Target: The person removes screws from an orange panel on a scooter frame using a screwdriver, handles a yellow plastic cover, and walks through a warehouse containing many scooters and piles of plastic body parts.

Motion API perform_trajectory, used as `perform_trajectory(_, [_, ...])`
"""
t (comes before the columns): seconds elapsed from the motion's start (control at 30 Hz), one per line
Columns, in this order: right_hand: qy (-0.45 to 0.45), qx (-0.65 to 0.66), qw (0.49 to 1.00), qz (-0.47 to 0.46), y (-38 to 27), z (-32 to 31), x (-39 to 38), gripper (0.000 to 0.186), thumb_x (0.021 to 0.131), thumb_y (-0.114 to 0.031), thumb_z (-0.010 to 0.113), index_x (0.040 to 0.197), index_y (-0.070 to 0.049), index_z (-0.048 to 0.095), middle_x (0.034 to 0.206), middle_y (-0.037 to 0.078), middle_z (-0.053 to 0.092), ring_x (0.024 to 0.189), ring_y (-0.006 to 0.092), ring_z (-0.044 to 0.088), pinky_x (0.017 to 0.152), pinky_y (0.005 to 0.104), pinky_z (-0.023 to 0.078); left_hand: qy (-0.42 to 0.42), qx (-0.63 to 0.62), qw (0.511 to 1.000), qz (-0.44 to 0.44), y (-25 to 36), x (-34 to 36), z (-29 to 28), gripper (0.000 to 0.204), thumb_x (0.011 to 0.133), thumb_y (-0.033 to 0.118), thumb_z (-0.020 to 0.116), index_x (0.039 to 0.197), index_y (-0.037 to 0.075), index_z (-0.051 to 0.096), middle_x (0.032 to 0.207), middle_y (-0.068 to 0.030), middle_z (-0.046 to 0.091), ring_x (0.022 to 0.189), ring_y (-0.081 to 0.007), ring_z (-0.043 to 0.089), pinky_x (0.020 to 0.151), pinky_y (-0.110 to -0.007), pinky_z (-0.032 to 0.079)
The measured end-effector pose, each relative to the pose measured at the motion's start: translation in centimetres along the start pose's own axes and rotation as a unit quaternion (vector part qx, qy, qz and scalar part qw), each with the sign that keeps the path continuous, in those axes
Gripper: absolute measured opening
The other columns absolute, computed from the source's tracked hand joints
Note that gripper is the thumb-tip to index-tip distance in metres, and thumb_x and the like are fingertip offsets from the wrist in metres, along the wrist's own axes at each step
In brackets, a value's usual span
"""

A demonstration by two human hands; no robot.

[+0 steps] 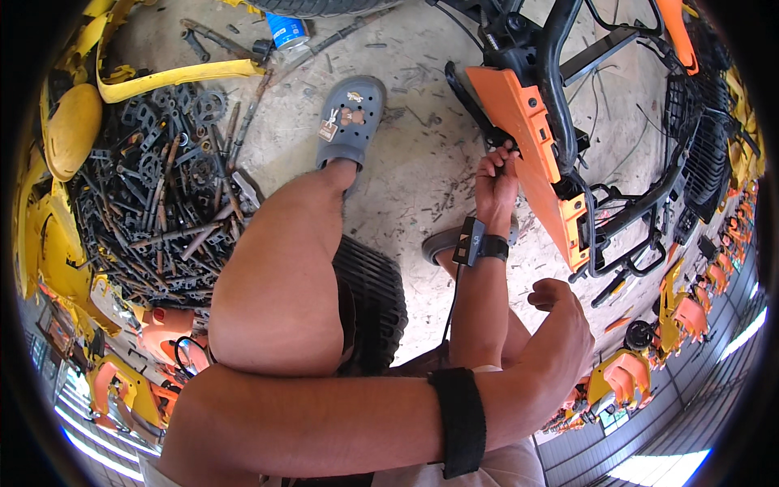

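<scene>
My right hand [497, 174], wearing a strapped device at the wrist, has its fingers curled on a small dark part at the left edge of an orange panel [518, 140]; what they grip is partly hidden. A curved black piece [466, 101] reaches up from that spot. The panel is attached to a black tubular frame [552, 73]. My left forearm, banded in black, crosses low over my legs, and my left hand [560, 316] hangs below the panel's lower end with fingers loosely curled and nothing visible in them.
A pile of dark metal parts [162, 195] lies left, beside yellow body panels [57, 227]. A blue can [286, 31] is at the top near a tire [333, 6]. My grey clog [349, 122] rests on concrete. Black grilles [690, 162] and more orange and yellow pieces line the right.
</scene>
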State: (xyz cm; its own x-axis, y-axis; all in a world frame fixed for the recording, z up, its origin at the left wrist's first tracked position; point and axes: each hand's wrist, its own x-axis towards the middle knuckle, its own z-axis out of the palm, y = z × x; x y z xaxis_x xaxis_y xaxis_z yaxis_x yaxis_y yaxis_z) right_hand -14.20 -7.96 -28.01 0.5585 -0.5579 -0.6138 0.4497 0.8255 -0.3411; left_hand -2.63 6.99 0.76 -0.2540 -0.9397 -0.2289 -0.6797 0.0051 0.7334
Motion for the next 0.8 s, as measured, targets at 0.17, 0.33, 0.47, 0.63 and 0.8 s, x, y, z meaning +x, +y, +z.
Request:
perform_trajectory(0.17, [0.096,-0.164,0.977,-0.102,0.7,-0.1,0.2,0.025,0.099,-0.027,0.054,0.105,-0.004,0.06,0.084,0.0,0.055,0.072,0.0126,0.048,0.057,0.0232,0.038,0.007,-0.015,1.0,0.014,0.7,0.7,0.1,0.016,0.078,0.02,0.062,0.075,0.006,0.069,0.069,-0.0082,0.061,0.067,-0.0248,0.057,0.069,-0.044,0.044])
perform_trajectory(0.33, [0.137,-0.267,0.942,-0.148,1.2,1.0,0.1,0.026,0.101,-0.026,0.05,0.1,-0.003,0.06,0.082,0.003,0.058,0.071,0.0136,0.054,0.054,0.0248,0.039,0.016,-0.025,0.999,0.025,1.1,1.4,0.3,0.016,0.078,0.02,0.063,0.074,0.006,0.069,0.068,-0.0079,0.061,0.067,-0.0246,0.057,0.069,-0.044,0.044])
perform_trajectory(0.47, [0.195,-0.418,0.866,-0.193,1.9,2.6,-0.2,0.025,0.102,-0.023,0.046,0.096,-0.002,0.058,0.075,0.004,0.058,0.059,0.0138,0.053,0.047,0.0269,0.039,0.031,-0.044,0.998,0.04,1.6,2.1,0.8,0.016,0.077,0.021,0.063,0.073,0.007,0.069,0.067,-0.0076,0.061,0.066,-0.0245,0.057,0.068,-0.044,0.044])
perform_trajectory(0.63, [0.251,-0.559,0.748,-0.255,2.7,3.7,0.1,0.033,0.102,-0.025,0.042,0.086,0.0,0.057,0.061,0.004,0.053,0.048,0.0135,0.052,0.044,0.0277,0.039,0.063,-0.093,0.991,0.076,2.5,3.5,1.6,0.016,0.077,0.021,0.063,0.072,0.007,0.069,0.067,-0.0073,0.061,0.066,-0.0243,0.056,0.068,-0.044,0.044])
perform_trajectory(0.8, [0.27,-0.649,0.671,-0.236,2.9,-2.7,-0.6,0.034,0.099,-0.028,0.048,0.098,0.002,0.065,0.059,0.008,0.057,0.055,0.0234,0.059,0.053,0.0363,0.047,0.118,-0.171,0.968,0.138,3.2,4.7,2.4,0.016,0.077,0.021,0.063,0.071,0.008,0.069,0.066,-0.007,0.061,0.065,-0.0241,0.056,0.068,-0.044,0.044])
